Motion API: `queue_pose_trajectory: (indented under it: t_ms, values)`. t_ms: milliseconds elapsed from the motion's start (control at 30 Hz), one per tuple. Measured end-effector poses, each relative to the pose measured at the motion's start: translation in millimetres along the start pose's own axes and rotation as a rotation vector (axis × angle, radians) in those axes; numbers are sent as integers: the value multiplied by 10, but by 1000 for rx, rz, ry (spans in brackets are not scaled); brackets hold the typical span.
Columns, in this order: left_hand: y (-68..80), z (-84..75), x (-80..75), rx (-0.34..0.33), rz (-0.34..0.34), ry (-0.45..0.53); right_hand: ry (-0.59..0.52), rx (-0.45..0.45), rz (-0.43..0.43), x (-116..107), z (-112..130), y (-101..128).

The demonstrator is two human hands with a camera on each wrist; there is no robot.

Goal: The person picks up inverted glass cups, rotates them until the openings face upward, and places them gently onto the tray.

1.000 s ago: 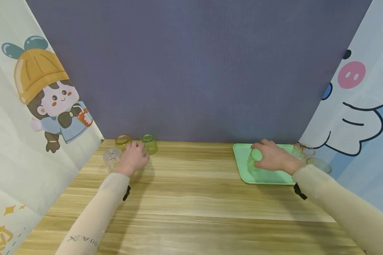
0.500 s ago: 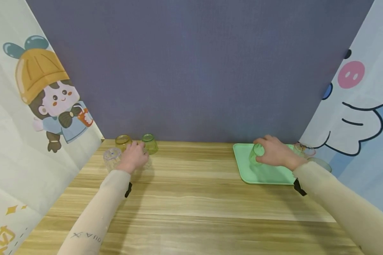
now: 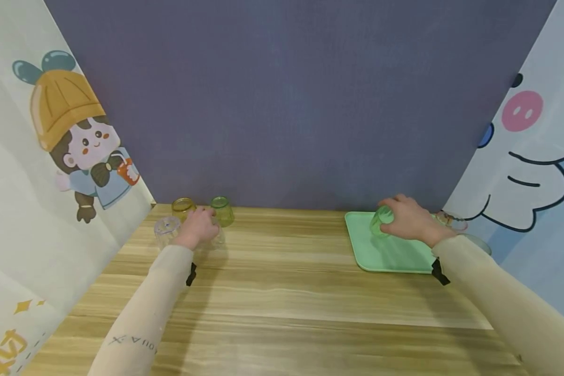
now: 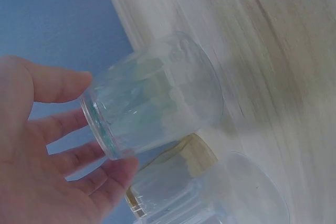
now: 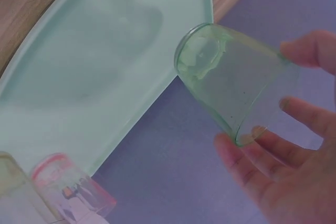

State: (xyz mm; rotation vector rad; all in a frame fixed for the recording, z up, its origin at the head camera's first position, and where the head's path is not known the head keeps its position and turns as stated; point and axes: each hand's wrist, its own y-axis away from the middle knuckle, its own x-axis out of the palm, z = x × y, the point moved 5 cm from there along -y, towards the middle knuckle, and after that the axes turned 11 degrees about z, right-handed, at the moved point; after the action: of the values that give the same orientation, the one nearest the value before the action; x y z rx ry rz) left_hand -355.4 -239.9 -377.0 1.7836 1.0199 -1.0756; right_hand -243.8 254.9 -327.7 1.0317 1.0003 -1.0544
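My left hand [image 3: 198, 228] is at the left of the table, thumb and fingertips round the raised end of a clear glass [image 4: 157, 93]. Around it are an amber glass [image 3: 183, 207], a green glass [image 3: 223, 211] and a second clear glass [image 3: 166, 230]. At the right, my right hand [image 3: 409, 221] holds a light green glass [image 5: 226, 77] between thumb and fingers near its rim. This glass is over the back part of a mint-green tray [image 3: 392, 261], its base pointing towards the tray.
A pink-rimmed glass [image 5: 71, 184] and a yellowish glass [image 5: 21, 192] are at the tray's right end, partly hidden by the right arm in the head view. A grey-purple panel [image 3: 282, 130] rises behind the wooden table [image 3: 282, 297], with printed curtains on both sides.
My right hand has shifted slightly back and right over the tray with the light green glass, which has changed its tilt. The left hand has hardly moved at the clear glass.
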Motion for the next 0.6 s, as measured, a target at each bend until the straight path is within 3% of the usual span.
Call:
queue_pose_trajectory:
  t_ms: [267,600]
  values:
    - [7,91,27,11,0,4,-3,47,-31,5,-41,103]
    - [125,152,26,39,9,14,-7,104,-48,90,-21,263]
